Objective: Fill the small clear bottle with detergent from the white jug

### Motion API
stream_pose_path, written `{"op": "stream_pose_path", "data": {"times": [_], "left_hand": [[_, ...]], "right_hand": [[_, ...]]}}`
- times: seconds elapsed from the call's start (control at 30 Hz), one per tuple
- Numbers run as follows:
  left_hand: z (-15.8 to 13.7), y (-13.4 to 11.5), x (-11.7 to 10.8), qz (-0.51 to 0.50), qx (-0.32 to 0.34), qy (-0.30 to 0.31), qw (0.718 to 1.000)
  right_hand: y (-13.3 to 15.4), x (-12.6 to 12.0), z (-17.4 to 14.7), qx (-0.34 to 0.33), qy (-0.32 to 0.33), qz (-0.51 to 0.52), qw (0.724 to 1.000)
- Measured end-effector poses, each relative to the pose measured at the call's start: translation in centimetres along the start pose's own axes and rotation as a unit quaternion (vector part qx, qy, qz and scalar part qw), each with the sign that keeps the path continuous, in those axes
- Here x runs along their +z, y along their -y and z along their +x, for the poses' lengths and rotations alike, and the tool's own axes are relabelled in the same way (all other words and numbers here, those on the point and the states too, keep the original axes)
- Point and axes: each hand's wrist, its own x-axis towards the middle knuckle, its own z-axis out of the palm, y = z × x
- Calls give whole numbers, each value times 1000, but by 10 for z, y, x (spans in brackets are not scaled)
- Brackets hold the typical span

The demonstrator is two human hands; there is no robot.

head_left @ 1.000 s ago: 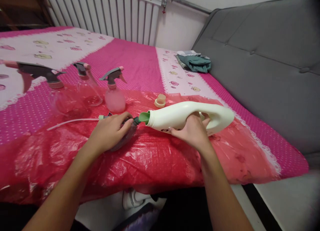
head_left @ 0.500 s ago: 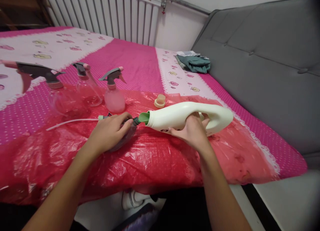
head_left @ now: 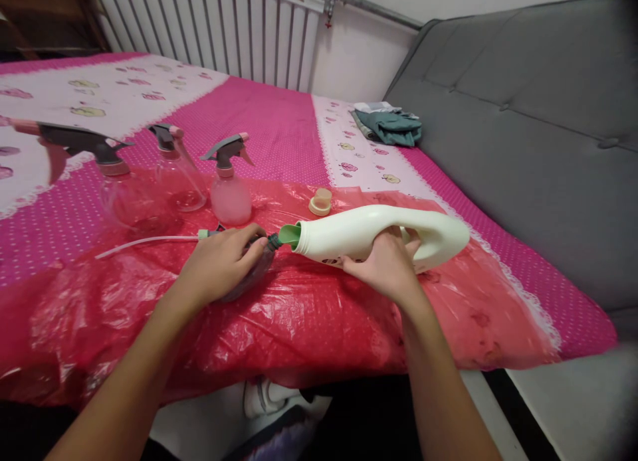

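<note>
My left hand (head_left: 226,258) is closed round a dark clear spray bottle (head_left: 254,275), which is tilted with its open neck toward the right. In my right hand (head_left: 391,265) is a pale cream detergent bottle (head_left: 343,232), gripped at its handle and lying nearly level. Its green pouring spout (head_left: 290,234) meets the spray bottle's neck. Whether any liquid flows between them I cannot make out. Behind my left hand lies a spray head with a green collar (head_left: 203,234) and a thin pale tube (head_left: 149,244). A beige cap (head_left: 320,202) sits behind the detergent bottle.
Three spray bottles with grey and pink heads stand at the left: a large clear one (head_left: 127,202), another clear one (head_left: 179,182) and one with pinkish contents (head_left: 231,198). Red plastic sheeting (head_left: 319,328) covers the bed's edge. Folded cloths (head_left: 391,125) lie near the grey headboard (head_left: 523,115).
Both hands and both bottles hold nearly the same pose. The whole view has shifted slightly.
</note>
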Motion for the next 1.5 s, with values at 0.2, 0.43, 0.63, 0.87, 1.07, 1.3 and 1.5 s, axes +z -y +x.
{"op": "stream_pose_path", "data": {"times": [0.2, 0.43, 0.63, 0.87, 1.07, 1.3, 1.5], "left_hand": [[-1, 1, 0, -1, 1, -1, 1000], [-1, 0, 0, -7, -4, 4, 1000], [-1, 0, 0, -6, -7, 6, 1000], [-1, 1, 1, -3, 0, 2, 1000], [-1, 1, 1, -5, -2, 4, 1000], [-1, 1, 1, -6, -3, 4, 1000], [0, 1, 1, -4, -2, 1, 1000]], "right_hand": [[-1, 1, 0, -2, -7, 2, 1000], [0, 1, 0, 4, -3, 2, 1000], [0, 1, 0, 6, 4, 5, 1000], [0, -1, 1, 8, 14, 9, 1000], [-1, -1, 1, 5, 21, 0, 1000], [-3, -1, 1, 4, 37, -9, 999], [-5, 0, 0, -4, 22, 0, 1000]]}}
